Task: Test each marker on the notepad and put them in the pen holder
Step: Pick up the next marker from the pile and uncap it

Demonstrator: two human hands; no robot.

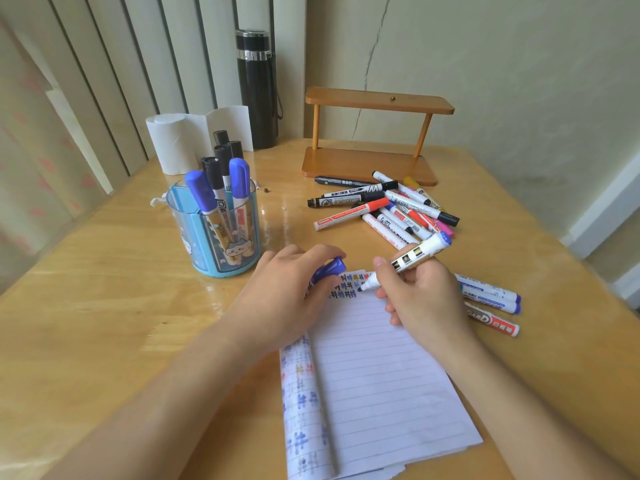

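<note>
My right hand (420,296) holds an uncapped white marker with a blue tip (412,258), its tip touching the top line of the lined notepad (374,372), where several ink marks sit. My left hand (287,296) rests on the notepad's top left corner and grips the blue cap (329,268). The clear blue pen holder (216,230) stands to the left and contains several capped markers, blue and black. A pile of several markers (388,207) lies behind the notepad. Three more markers (491,303) lie right of my right hand.
A wooden two-tier stand (374,140) sits at the back against the wall. A black flask (258,88) and a paper roll (194,136) stand at the back left. The table edge runs along the right side.
</note>
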